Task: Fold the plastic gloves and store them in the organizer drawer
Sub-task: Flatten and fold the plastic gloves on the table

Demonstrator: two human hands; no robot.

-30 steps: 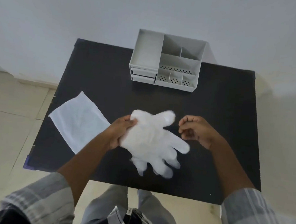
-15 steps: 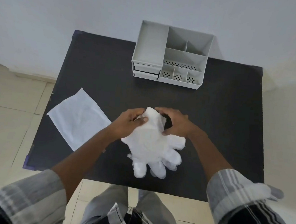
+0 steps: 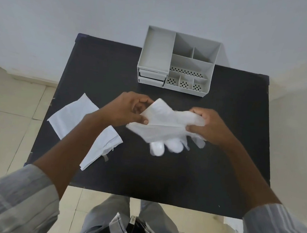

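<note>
A translucent white plastic glove (image 3: 163, 128) is held above the middle of the black table (image 3: 105, 71). My left hand (image 3: 129, 109) pinches its cuff end on the left. My right hand (image 3: 207, 127) grips its right side, and the glove's fingers hang down below. The grey organizer (image 3: 159, 51) stands at the table's far edge, with two small drawers (image 3: 151, 78) at its front left, both pushed in or nearly so.
A flat white plastic sheet or bag (image 3: 72, 116) lies on the left part of the table, partly under my left forearm, its lower end reaching toward the front. Beige floor tiles surround the table. A pale wall rises behind the organizer.
Both hands have lifted the glove off the table and pulled it sideways between them. My right hand has moved from the glove's top to its right side.
</note>
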